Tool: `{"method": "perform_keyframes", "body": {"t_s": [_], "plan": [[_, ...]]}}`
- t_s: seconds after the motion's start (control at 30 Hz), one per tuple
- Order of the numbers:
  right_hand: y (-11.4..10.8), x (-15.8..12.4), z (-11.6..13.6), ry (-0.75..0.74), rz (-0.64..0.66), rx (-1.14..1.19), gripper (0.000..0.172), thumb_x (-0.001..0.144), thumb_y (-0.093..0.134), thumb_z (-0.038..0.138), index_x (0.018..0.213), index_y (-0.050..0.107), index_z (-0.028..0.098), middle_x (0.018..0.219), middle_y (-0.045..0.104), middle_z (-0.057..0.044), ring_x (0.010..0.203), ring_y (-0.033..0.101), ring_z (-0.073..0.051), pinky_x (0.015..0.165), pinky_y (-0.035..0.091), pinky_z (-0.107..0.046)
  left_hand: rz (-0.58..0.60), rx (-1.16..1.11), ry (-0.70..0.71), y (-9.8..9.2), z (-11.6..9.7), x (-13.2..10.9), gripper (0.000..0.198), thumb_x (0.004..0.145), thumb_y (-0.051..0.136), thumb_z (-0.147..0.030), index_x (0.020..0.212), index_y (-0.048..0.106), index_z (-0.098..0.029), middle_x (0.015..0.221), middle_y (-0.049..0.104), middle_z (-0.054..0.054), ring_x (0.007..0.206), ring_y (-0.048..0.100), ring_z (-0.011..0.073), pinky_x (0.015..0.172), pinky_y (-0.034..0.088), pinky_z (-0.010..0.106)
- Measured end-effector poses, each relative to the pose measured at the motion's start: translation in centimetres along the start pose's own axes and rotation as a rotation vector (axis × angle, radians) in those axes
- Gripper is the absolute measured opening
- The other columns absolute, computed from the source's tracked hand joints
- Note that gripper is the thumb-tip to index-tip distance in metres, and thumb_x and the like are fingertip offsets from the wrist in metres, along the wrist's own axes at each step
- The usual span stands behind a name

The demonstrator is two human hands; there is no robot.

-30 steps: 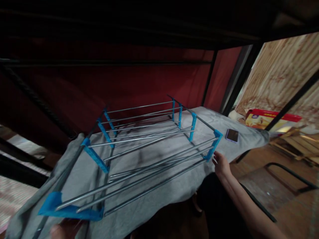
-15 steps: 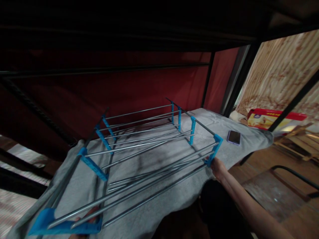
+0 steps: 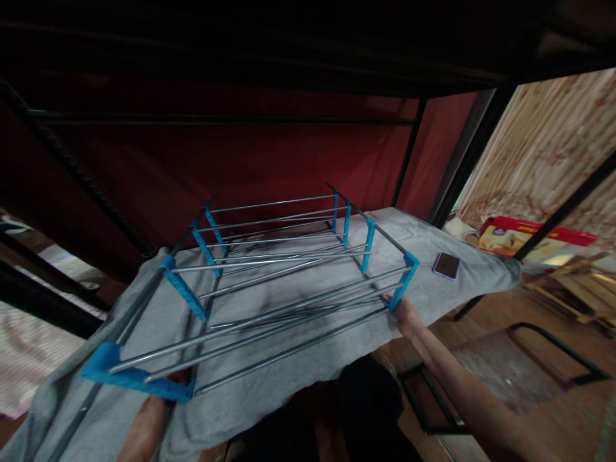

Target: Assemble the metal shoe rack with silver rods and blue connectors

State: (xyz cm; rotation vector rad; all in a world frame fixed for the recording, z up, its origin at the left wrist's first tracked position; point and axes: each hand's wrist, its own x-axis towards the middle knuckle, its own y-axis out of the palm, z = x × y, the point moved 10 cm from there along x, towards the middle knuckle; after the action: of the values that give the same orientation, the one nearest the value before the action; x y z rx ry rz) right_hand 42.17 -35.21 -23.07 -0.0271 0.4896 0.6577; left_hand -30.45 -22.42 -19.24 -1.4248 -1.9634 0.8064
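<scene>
A shoe rack of thin metal tubes (image 3: pixel 269 346) and blue plastic brackets lies across a grey cloth (image 3: pixel 298 366). My left hand (image 3: pixel 148 420) is under the near left bracket (image 3: pixel 144 378), closed around its lower edge, with most of the fingers hidden behind it. At the opposite near corner, my right hand (image 3: pixel 407 316) grips the bottom of the right bracket (image 3: pixel 405 279). Several more tubes and brackets run back from there toward the red wall. Some tubes sit at a slant between the two sides.
To the right of the rack a phone (image 3: pixel 446 265) lies on the cloth. Black metal bars frame the space overhead and at the sides. Beyond the right edge are a red and yellow box (image 3: pixel 534 236), a wooden item (image 3: pixel 572 289) and a black metal frame (image 3: pixel 563 350) on the floor.
The near left corner of the rack now appears higher in view, and more of my left hand shows below it. My right hand and its bracket appear slightly further left.
</scene>
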Motion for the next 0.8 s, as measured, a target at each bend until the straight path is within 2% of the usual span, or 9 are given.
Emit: {"method": "perform_keyframes", "body": {"t_s": [0.1,0.23,0.43,0.6,0.7,0.8], "plan": [[0.0,0.0,-0.2,-0.005,0.010,0.014,0.027,0.059,0.075,0.038,0.078,0.066,0.021,0.067,0.068,0.002,0.071,0.057,-0.020,0.071,0.042,-0.031,0.101,-0.134,-0.083,0.8,1.2,0.0,0.061,0.089,0.037,-0.058,0.106,0.080,-0.018,0.114,0.078,0.011,0.129,0.062,0.0396,0.119,0.041,0.055],[0.0,0.1,-0.5,0.013,0.028,0.036,0.026,0.062,0.074,0.038,0.081,0.068,0.021,0.067,0.068,0.002,0.073,0.059,-0.021,0.072,0.044,-0.032,0.204,-0.221,-0.029,1.6,0.4,-0.6,0.067,0.090,0.037,-0.064,0.115,0.079,-0.019,0.133,0.072,0.009,0.141,0.052,0.0358,0.127,0.027,0.052],[0.2,-0.4,-0.5,0.039,0.049,0.058,0.027,0.062,0.074,0.036,0.086,0.071,0.021,0.072,0.072,0.000,0.086,0.064,-0.024,0.081,0.048,-0.033,0.214,-0.230,-0.005,1.3,-0.7,-1.2,0.067,0.081,0.041,-0.068,0.104,0.080,-0.017,0.131,0.072,0.012,0.138,0.056,0.0364,0.126,0.031,0.049],[-0.2,-0.9,-0.2,0.010,0.005,0.101,0.023,0.062,0.074,0.036,0.080,0.071,0.022,0.079,0.075,-0.001,0.092,0.066,-0.024,0.087,0.050,-0.035,0.130,-0.202,0.012,0.6,-0.6,-1.5,0.062,0.076,0.044,-0.067,0.094,0.077,-0.018,0.120,0.076,0.014,0.128,0.063,0.0392,0.120,0.041,0.053],[-0.1,-0.8,-0.7,0.036,0.030,0.092,0.028,0.061,0.077,0.036,0.085,0.072,0.021,0.078,0.075,-0.001,0.088,0.067,-0.025,0.086,0.051,-0.037,0.115,-0.191,0.051,0.6,-0.5,-1.5,0.058,0.075,0.045,-0.068,0.086,0.076,-0.020,0.116,0.078,0.014,0.124,0.065,0.0387,0.118,0.043,0.052],[0.1,-0.4,-1.0,-0.003,0.080,0.081,0.035,0.062,0.077,0.039,0.092,0.073,0.021,0.085,0.077,-0.001,0.091,0.068,-0.026,0.087,0.053,-0.038,0.127,-0.211,0.058,0.8,-0.6,-1.7,0.062,0.077,0.042,-0.071,0.085,0.077,-0.020,0.115,0.078,0.014,0.122,0.067,0.0374,0.118,0.043,0.049]]}}
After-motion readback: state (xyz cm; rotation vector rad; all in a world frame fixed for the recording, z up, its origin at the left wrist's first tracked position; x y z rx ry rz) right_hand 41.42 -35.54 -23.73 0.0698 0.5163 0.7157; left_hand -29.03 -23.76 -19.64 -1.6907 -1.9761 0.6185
